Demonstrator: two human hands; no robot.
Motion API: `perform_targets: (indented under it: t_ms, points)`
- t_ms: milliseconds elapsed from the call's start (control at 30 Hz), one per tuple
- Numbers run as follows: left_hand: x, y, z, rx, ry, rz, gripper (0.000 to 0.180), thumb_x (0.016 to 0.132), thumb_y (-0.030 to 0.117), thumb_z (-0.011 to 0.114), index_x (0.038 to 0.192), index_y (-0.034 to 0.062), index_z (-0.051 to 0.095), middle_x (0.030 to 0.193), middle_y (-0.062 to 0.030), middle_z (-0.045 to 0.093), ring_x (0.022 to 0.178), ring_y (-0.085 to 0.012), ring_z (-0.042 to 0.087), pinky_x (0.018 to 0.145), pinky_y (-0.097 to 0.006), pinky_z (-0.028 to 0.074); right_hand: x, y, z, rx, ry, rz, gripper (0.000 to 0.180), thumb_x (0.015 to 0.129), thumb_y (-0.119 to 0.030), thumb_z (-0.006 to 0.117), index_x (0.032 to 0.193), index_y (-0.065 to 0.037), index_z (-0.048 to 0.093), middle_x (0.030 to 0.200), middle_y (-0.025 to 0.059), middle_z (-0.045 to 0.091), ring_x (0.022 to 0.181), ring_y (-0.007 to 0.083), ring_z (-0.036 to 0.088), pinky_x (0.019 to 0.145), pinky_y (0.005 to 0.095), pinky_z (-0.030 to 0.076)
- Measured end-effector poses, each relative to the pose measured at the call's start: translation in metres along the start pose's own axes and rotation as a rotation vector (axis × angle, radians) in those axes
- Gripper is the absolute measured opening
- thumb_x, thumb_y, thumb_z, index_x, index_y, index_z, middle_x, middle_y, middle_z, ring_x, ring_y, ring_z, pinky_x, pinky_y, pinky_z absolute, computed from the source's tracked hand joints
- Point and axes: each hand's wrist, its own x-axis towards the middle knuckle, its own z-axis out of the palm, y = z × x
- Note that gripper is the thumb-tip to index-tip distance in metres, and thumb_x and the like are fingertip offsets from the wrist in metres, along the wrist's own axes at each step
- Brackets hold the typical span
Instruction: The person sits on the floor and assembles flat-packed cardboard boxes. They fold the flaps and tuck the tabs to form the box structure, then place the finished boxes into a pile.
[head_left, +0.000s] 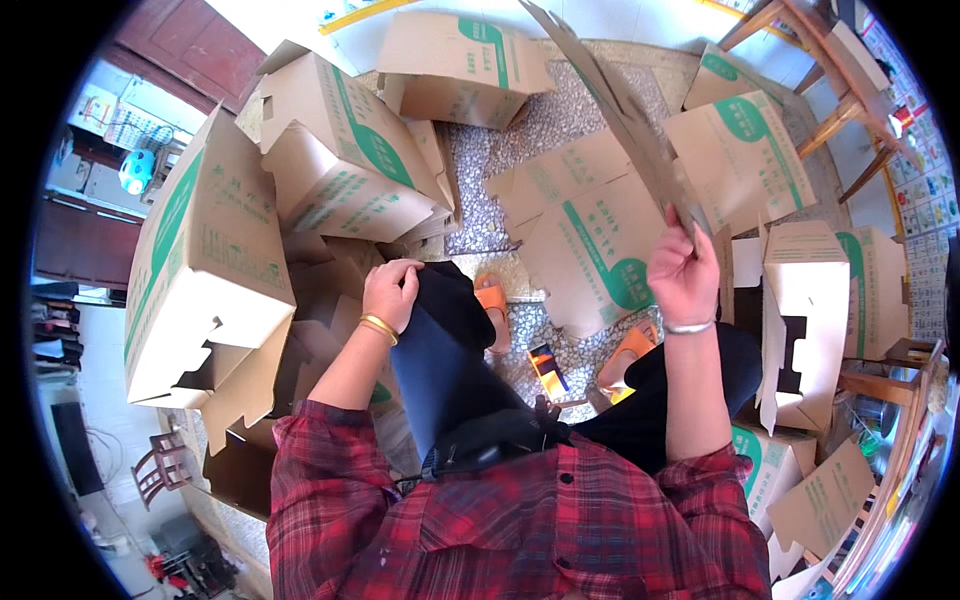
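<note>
My right hand [684, 272] is closed on the near edge of a flattened cardboard sheet [628, 120], which stands tilted nearly edge-on and reaches away toward the top of the view. My left hand [392, 292] rests on my left knee, fingers bent loosely over the dark trousers, with no object visible in it. Below the raised sheet, a flat brown cardboard piece [598, 245] with green print lies on the speckled floor.
Opened cartons [350, 150] are piled at the left, with a large one [215, 250] nearest me. Another carton [465, 68] lies at the far side. More boxes [805, 310] and a wooden stool [850, 100] stand at the right. A small dark-and-yellow packet [547, 372] lies between my feet.
</note>
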Motion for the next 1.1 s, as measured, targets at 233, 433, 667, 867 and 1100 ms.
perform_targets:
  t_ms: [233, 433, 667, 867, 1100]
  points:
    - [0.010, -0.007, 0.002, -0.420, -0.121, -0.116, 0.044, 0.091, 0.038, 0.049, 0.116, 0.0026, 0.057, 0.111, -0.0147, 0.060, 0.104, -0.0244, 0.056, 0.092, -0.032, 0.040, -0.065, 0.037, 0.020, -0.380, 0.011, -0.093, 0.028, 0.092, -0.019, 0.047, 0.110, 0.000, 0.054, 0.096, 0.0090, 0.065, 0.076, 0.0153, 0.061, 0.061, 0.0249, 0.051]
    - [0.036, 0.070, -0.051, -1.496, -0.206, -0.279, 0.080, 0.087, 0.066, 0.031, 0.139, 0.0048, 0.030, 0.131, -0.0143, 0.048, 0.122, -0.0240, 0.043, 0.097, -0.041, 0.037, -0.094, 0.033, 0.009, -0.442, -0.143, -0.046, 0.038, 0.090, -0.019, 0.047, 0.121, 0.004, 0.046, 0.108, 0.0128, 0.061, 0.083, 0.0170, 0.061, 0.070, 0.0272, 0.052]
    - [0.036, 0.142, -0.105, -1.822, -0.182, -0.080, 0.065, 0.090, 0.052, 0.042, 0.133, 0.0029, 0.037, 0.129, -0.0131, 0.048, 0.117, -0.0267, 0.049, 0.098, -0.042, 0.039, -0.108, 0.042, 0.005, -0.727, -0.236, -0.125, 0.048, 0.082, -0.009, 0.058, 0.127, -0.001, 0.043, 0.124, 0.0128, 0.053, 0.112, 0.0269, 0.053, 0.095, 0.0398, 0.043]
    - [0.035, 0.147, -0.100, -1.816, -0.127, -0.096, 0.046, 0.091, 0.030, 0.051, 0.126, 0.0003, 0.044, 0.123, -0.0137, 0.053, 0.111, -0.0264, 0.053, 0.093, -0.040, 0.044, -0.104, 0.021, 0.000, -0.759, -0.290, -0.124, 0.047, 0.083, -0.013, 0.058, 0.127, -0.001, 0.044, 0.125, 0.0127, 0.052, 0.114, 0.0261, 0.052, 0.096, 0.0400, 0.042]
    - [0.031, 0.186, -0.103, -1.657, 0.077, -0.060, 0.035, 0.088, 0.015, 0.050, 0.118, -0.0038, 0.048, 0.111, -0.0156, 0.058, 0.099, -0.0245, 0.058, 0.084, -0.037, 0.048, -0.076, -0.024, -0.024, -1.305, 0.374, -0.317, 0.055, 0.083, -0.021, 0.064, 0.128, 0.002, 0.043, 0.123, 0.0150, 0.052, 0.112, 0.0243, 0.053, 0.093, 0.0358, 0.043]
